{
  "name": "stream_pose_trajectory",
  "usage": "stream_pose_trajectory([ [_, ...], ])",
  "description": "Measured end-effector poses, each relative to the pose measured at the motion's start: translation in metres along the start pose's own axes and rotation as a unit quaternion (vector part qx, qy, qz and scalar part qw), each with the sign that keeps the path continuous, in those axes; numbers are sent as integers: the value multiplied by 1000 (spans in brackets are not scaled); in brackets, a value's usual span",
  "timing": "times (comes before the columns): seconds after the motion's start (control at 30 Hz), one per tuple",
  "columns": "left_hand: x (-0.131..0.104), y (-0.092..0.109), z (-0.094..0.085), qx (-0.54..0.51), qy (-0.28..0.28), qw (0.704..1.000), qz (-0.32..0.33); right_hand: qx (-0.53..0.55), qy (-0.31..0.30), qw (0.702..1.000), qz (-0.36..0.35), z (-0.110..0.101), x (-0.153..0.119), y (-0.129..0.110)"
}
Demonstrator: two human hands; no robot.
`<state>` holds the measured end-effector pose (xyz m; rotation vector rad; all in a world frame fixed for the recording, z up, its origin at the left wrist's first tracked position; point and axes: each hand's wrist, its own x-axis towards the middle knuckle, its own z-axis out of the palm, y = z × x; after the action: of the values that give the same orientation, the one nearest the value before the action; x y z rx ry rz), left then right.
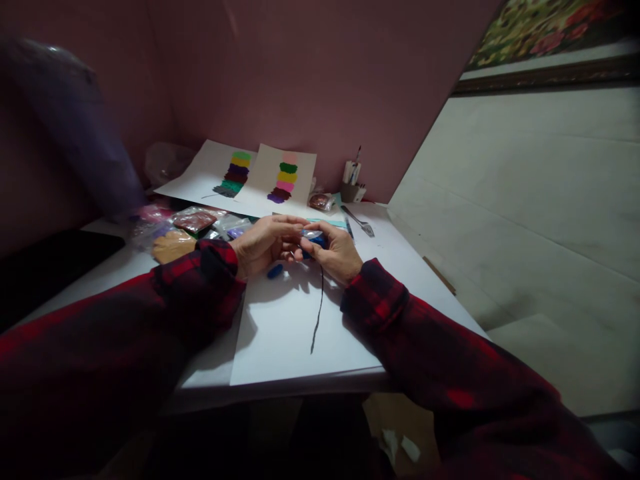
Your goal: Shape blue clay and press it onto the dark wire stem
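In the head view, my right hand (pixel 340 250) grips a small clear packet of blue clay (pixel 314 237) between thumb and fingers, just above the white sheet (pixel 295 327). My left hand (pixel 273 243) meets the packet's left side, its fingers curled and fingertips at the edge; part of the packet is hidden by the fingers. On the sheet below my left hand lies a small blue clay lump (pixel 275 271). A thin dark strand or line (pixel 318 313) runs down the sheet from under my right hand.
Bagged clay packets (pixel 195 220) and a tan lump (pixel 173 247) lie to the left. Two papers with coloured bands (pixel 300 157) lean at the back. A fork (pixel 361 222) and a brush holder (pixel 353 190) are at right; a dark flat object (pixel 65 267) is far left.
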<state>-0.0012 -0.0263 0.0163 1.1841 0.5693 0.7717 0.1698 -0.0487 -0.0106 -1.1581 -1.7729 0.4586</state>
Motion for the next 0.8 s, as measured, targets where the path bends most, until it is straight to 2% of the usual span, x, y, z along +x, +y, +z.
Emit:
stream_pose_trajectory([
  [0.13, -1, -1, 3, 12, 12, 1000, 7, 49, 13, 998, 28, 1, 1, 4],
  [0.3, -1, -3, 4, 28, 44, 998, 31, 58, 22, 998, 31, 2, 2, 7],
  [0.6, 1, -6, 2, 84, 37, 995, 44, 83, 31, 995, 44, 2, 3, 6],
  [0.8, 1, -5, 0, 157, 15, 985, 64, 54, 45, 997, 11, 1, 4, 7],
])
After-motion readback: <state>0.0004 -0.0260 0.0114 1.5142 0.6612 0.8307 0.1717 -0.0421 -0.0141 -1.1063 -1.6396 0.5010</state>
